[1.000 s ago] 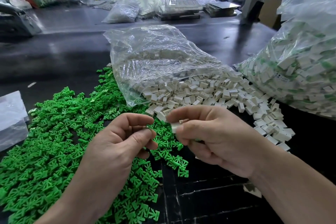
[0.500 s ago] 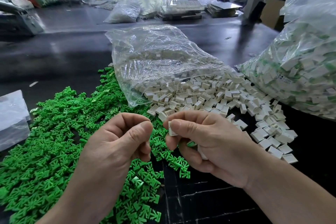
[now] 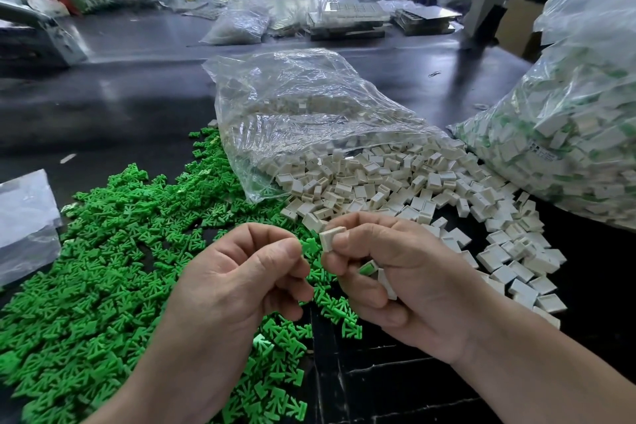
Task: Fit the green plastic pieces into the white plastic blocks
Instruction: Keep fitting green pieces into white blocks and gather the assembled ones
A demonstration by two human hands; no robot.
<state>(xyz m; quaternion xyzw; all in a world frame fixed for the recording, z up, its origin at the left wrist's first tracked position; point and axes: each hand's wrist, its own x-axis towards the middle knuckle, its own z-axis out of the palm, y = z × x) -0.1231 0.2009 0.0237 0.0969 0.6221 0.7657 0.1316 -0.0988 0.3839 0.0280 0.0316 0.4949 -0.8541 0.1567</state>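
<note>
The right hand point(image 3: 406, 286) pinched a white block point(image 3: 332, 237) at its fingertips (more tucked in the palm); the left hand point(image 3: 241, 282) fingers pinched a green piece point(image 3: 307, 244) just beside it

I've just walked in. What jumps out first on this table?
The big spread of green pieces on the dark table's left, and white blocks spilling from a clear bag in the middle. In front, the right hand pinches one white block beside the left hand.
</note>
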